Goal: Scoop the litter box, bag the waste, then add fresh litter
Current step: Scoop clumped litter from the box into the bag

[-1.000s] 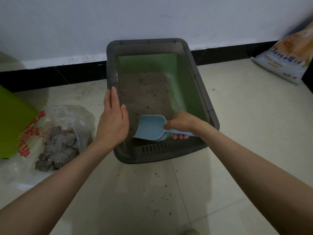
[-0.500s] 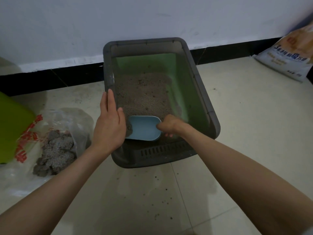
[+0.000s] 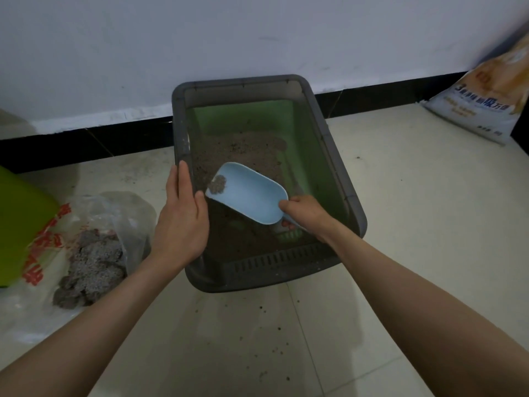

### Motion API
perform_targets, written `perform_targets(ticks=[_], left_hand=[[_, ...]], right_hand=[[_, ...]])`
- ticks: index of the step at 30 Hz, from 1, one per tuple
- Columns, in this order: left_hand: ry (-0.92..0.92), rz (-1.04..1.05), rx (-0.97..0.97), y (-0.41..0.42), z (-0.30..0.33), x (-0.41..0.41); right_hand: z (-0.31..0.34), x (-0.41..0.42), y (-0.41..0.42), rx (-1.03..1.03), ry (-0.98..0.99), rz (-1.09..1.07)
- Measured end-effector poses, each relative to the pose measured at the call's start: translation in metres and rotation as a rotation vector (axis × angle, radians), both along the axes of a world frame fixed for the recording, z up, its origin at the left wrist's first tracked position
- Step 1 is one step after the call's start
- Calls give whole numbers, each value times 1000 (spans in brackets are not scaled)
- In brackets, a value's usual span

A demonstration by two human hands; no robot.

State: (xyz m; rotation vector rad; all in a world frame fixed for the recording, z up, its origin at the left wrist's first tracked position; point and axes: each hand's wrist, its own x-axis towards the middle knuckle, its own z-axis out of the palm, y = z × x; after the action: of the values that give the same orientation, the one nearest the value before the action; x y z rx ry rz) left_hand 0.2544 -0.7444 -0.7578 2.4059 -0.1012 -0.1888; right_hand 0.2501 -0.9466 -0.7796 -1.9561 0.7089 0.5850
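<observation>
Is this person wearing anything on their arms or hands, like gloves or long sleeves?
No. Both forearms are bare as far as the picture shows, with no sleeve in view. The left hand and right hand have no gloves, and no rings, watch or bracelet can be seen.

A blue scoop (image 3: 247, 197) is being held by its handle in the right hand (image 3: 305, 214) over the grey litter (image 3: 237, 156), with a small grey clump (image 3: 218, 185) lying near its front edge; the left rim of the grey litter box (image 3: 179, 130) is being steadied by the left hand (image 3: 181, 222), fingers straight along it; clumped waste (image 3: 91, 267) is being kept in a clear plastic bag (image 3: 126, 207) on the tiled floor (image 3: 400, 213) to the left; a litter sack (image 3: 492, 107) is being propped against the wall (image 3: 229, 38) at far right.
</observation>
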Motion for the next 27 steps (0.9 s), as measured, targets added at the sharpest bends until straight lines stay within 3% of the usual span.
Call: perform_targets(ticks=[7, 9, 12, 15, 18, 27], left_hand=[[5, -7, 39, 1, 0, 0], [13, -7, 45, 1, 1, 0], [22, 1, 46, -1, 2, -1], [17, 5, 38, -1, 1, 0], [10, 4, 26, 0, 0, 1], [0, 2, 3, 1, 0, 1]], right_hand=[[-7, -5, -3, 50, -66, -129], [-10, -3, -5, -125, -56, -50], [-4, -1, 0, -563, -64, 218], [8, 0, 10, -862, -248, 374], [21, 7, 19, -1030, -436, 497], [23, 56, 52, -967, -316, 575]])
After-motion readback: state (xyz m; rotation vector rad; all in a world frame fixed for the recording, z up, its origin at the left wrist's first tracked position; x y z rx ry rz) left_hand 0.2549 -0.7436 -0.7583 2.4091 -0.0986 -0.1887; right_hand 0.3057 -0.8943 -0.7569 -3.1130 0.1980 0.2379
